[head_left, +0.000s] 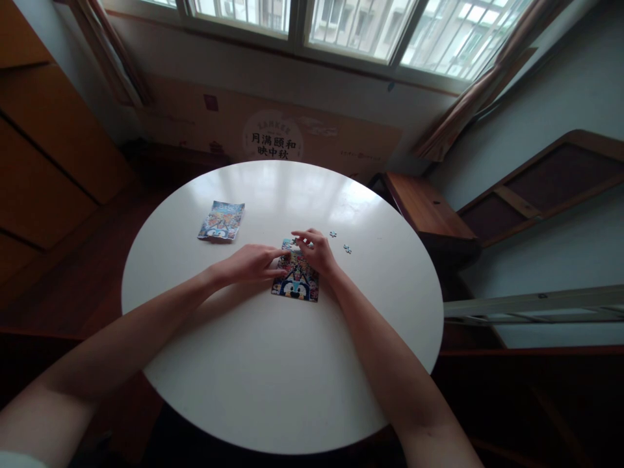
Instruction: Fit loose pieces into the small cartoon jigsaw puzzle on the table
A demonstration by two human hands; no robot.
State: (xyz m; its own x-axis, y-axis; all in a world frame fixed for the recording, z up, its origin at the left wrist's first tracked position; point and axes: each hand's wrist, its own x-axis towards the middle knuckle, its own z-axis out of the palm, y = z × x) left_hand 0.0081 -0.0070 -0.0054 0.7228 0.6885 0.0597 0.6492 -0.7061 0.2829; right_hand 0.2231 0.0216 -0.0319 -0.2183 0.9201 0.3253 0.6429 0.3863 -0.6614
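- Right hand (pixel 314 252) is being held over the upper right part of the jigsaw puzzle (pixel 295 290); fingers are being kept bent, gap to the thumb narrow; whether a piece is being pinched cannot be told.
- Left hand (pixel 256 261) is being laid at the puzzle's left side, thumb and forefinger being kept apart, tips being rested on or just above its surface; nothing is being gripped, as far as can be seen.
- Puzzle is being supported flat near the middle of the white table (pixel 273 383), between both hands; a blue cartoon face is being shown at its near end; far part is being partly covered by the fingers.
- Two loose pieces (pixel 347 249) are being left apart on the table, just right of the right hand.
- Printed packet (pixel 221 222), similar picture, is being left flat on the table, farther off, beyond the left hand.
- Wooden desk (pixel 422 205) is being seen past the table's right edge.
- Panel with Chinese characters (pixel 273 144) is being seen beyond the table, below the barred window (pixel 353 29).
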